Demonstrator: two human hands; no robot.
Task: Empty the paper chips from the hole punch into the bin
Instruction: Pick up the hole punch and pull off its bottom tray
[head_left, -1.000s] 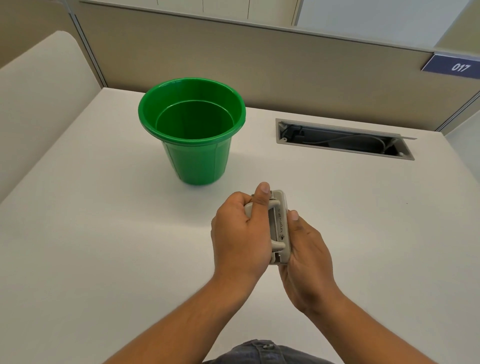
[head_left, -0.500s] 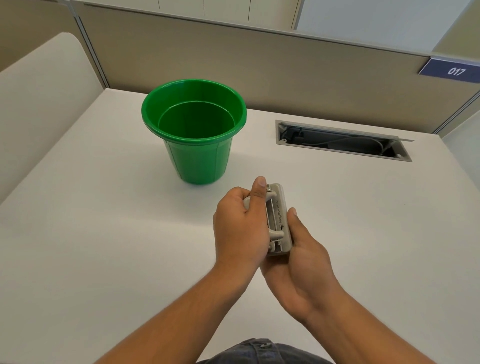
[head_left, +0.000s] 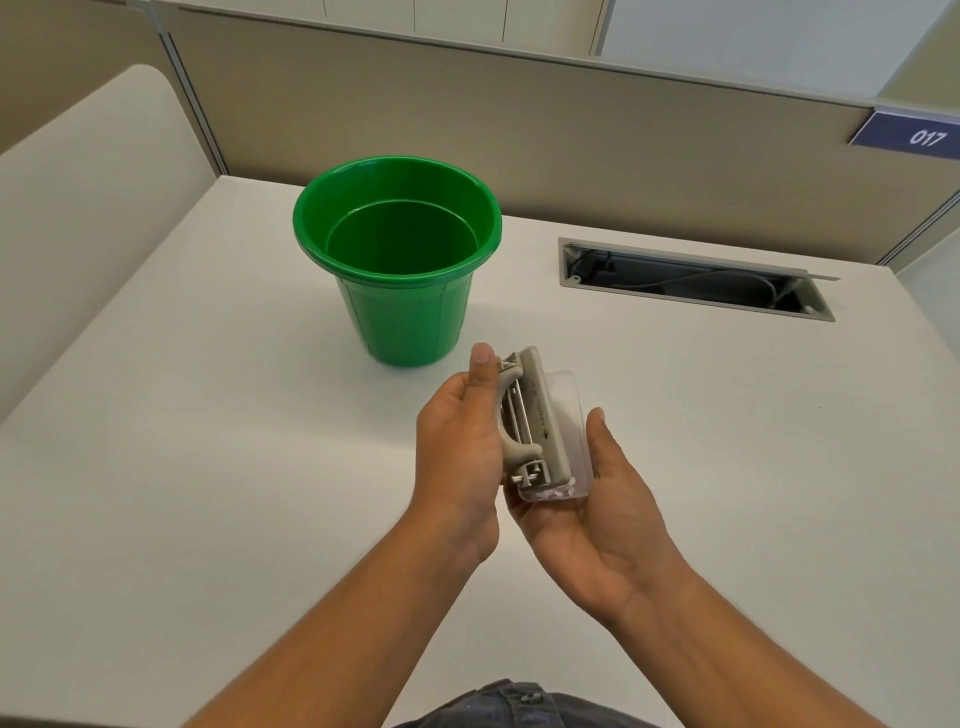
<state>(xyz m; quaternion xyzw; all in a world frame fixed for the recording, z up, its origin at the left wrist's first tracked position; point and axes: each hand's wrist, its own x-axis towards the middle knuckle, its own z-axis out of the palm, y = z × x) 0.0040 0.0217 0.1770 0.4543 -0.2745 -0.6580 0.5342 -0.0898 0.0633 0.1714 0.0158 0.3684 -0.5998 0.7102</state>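
Observation:
A grey hole punch (head_left: 537, 415) is held on its side above the white desk, in front of the green bin (head_left: 397, 260). My left hand (head_left: 460, 441) grips its lever side, thumb up along the top end. A clear plastic chip tray (head_left: 569, 431) has come partly away from the punch's base on the right. My right hand (head_left: 587, 509) cups the tray from below, thumb on its right edge. White paper chips (head_left: 550, 492) lie in the tray's near end. The bin stands upright and looks empty inside.
A white desk (head_left: 208, 467) bears the bin. An open cable slot (head_left: 696, 280) with wires sits at the back right. Beige partition walls (head_left: 571, 156) close the back and left, with a blue sign (head_left: 906, 136) reading 017.
The clear tray has separated from the punch's base and now shows on the right. My right hand has opened outward under it. The punch has tilted slightly.

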